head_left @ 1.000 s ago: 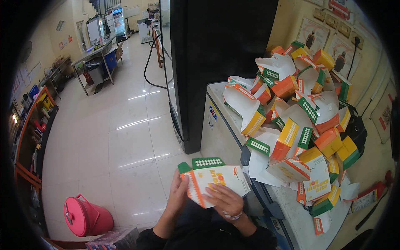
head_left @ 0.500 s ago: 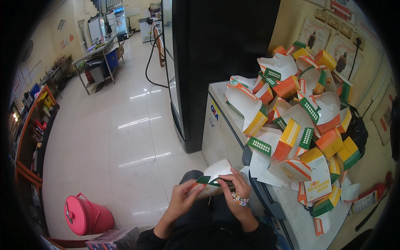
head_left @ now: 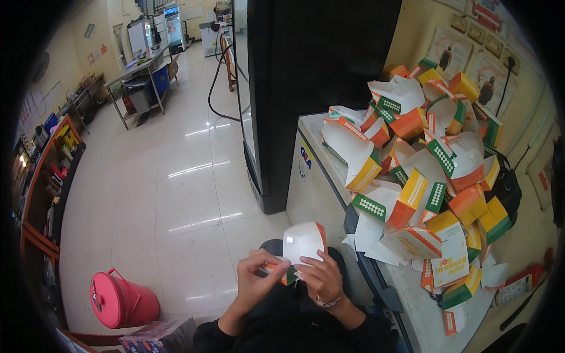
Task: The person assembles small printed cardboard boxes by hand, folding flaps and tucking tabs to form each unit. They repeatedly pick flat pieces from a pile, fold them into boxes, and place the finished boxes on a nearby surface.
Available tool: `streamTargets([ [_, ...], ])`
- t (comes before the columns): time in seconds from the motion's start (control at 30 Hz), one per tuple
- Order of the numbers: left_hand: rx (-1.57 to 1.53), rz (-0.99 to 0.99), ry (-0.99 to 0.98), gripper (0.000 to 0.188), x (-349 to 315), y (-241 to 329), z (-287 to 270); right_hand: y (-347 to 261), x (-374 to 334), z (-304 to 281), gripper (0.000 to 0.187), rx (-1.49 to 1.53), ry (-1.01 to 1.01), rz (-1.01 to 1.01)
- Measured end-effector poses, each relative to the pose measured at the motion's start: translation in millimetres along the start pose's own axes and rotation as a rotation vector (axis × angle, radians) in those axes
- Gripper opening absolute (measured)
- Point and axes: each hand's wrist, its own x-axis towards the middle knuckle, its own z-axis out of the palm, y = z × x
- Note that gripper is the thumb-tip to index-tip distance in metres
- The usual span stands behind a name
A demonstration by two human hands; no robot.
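Observation:
Over my lap I hold a paper food box, its white inner face turned up, with an orange edge at the right and a green flap near the bottom. My left hand pinches its lower left corner by the orange and green flaps. Across the lower right part of the white face lie the fingers of my right hand, gripping the box there. To the right, a heaped pile of similar folded boxes in white, orange, yellow and green covers much of a white chest freezer.
A tall black cabinet stands beyond the freezer. On the tiled floor at lower left is a pink lidded bucket, near a plastic-wrapped package. Shelving lines the left side; a metal table stands farther back.
The box has turned in my hands, from lying nearly edge-on to showing its white inside. My right hand has shifted from its upper edge onto the white face.

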Motion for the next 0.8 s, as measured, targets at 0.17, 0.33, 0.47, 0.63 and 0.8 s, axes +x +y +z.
streamTargets([
  [0.17,0.042,0.089,-0.048,0.007,-1,4,4,-2,-3,1,0.022,0.086,0.024,0.043],
  [0.33,0.077,0.134,-0.066,0.008,1,8,1,-4,0,-8,0.025,0.316,-0.058,0.170],
  [0.47,0.048,0.128,-0.058,0.008,1,13,3,-10,4,-12,0.028,0.296,0.005,0.151],
  [0.63,0.060,0.189,-0.135,0.009,3,17,1,-12,4,-15,0.026,0.295,-0.001,0.147],
  [0.8,0.238,0.476,-0.112,0.008,-5,11,2,-6,-4,-19,0.016,1.103,-0.240,0.723],
])
